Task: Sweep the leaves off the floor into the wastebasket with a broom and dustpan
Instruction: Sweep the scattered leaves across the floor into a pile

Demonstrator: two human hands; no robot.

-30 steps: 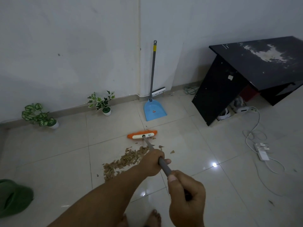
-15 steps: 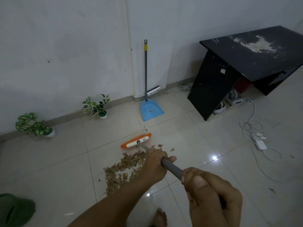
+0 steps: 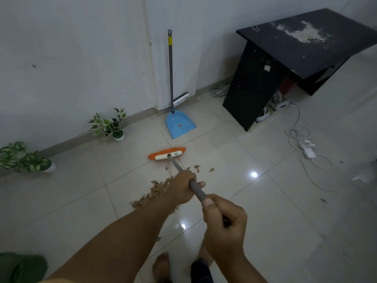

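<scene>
Broom (image 3: 166,155): orange and white head down on the tiled floor (image 3: 265,201), grey handle slanting back to the person; left hand (image 3: 182,187) clamped round the handle at mid-length, right hand (image 3: 223,221) clamped round its near end, the two hands close together but not touching. Leaves (image 3: 154,190): brown heap on the floor beside and under the left forearm, a few loose pieces just beyond the left hand, near the broom head. Dustpan (image 3: 179,124): blue, its pan resting on the floor and showing nothing inside, its long grey handle leaning upright against the wall, just beyond the broom head. Two small potted plants (image 3: 111,124) along the skirting to the left. Black surface (image 3: 306,41) at right, white-stained on top; white cable and power strip (image 3: 307,149) on the floor beside it. Green object at the lower left edge, cropped, contents not visible
</scene>
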